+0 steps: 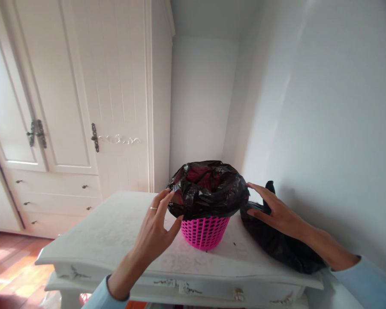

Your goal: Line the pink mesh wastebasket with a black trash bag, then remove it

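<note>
A pink perforated basket [204, 233] stands upright on the white dresser top. Its mouth is lined with a black plastic bag [209, 201], folded outward over the rim, with a reddish inside showing through. At the bag's left edge is my left hand [156, 225], a ring on one finger, its fingers apart and the fingertips at the plastic. On the other side my right hand [273, 210] has its thumb and fingers spread, with the fingertips near the bag's right edge. Neither hand is closed round anything.
Behind my right forearm, another black plastic bag [283, 244] lies on the dresser [125, 231] against the wall. A tall white wardrobe [122, 94] stands at the left, above a wooden floor [11, 262]. Walls rise behind and to the right.
</note>
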The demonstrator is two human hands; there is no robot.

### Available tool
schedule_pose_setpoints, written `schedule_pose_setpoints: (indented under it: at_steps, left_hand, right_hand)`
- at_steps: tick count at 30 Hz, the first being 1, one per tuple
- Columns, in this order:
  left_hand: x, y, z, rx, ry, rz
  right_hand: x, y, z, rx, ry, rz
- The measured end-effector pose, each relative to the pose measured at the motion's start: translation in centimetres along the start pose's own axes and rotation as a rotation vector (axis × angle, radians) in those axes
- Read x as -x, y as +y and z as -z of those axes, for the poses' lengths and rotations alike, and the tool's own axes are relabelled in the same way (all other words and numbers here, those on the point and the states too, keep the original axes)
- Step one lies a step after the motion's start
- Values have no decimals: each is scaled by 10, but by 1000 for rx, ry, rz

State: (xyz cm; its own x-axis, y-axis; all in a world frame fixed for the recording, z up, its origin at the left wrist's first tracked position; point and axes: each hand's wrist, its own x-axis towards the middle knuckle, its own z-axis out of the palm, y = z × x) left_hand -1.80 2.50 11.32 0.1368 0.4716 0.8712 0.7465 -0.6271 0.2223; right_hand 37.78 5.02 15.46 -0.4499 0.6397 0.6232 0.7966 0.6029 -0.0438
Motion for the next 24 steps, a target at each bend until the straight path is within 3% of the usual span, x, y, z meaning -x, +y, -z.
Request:
schedule_pose_setpoints:
  at_steps: [3,6,8,10,13,17,20,22,24]
  left_hand:
    - [-3,-5,-3,78,121,166]
    - [-11,-11,-5,248,127,443]
    - [-13,-14,-10,461,20,654]
    - [-9,-19,-16,689,-171,832]
    - [6,-31,-29,780,-328,954]
    - [23,-45,-34,603,-257,934]
    - [21,-40,-20,488,-103,832]
    - [14,-25,-8,350,77,635]
    - [7,-5,0,206,217,354]
  right_hand:
    - [11,-1,-8,24,80,57]
    - [14,-7,-18,72,211,175]
    - [15,-11,-27,129,236,262]
    - [16,-12,-37,176,196,328]
    - [20,-8,-51,181,116,372]
    - [27,-3,-54,105,118,350]
    - [25,-6,-44,51,282,229]
    - [20,-14,-36,9,419,127]
    - [13,-24,-33,-32,493,83]
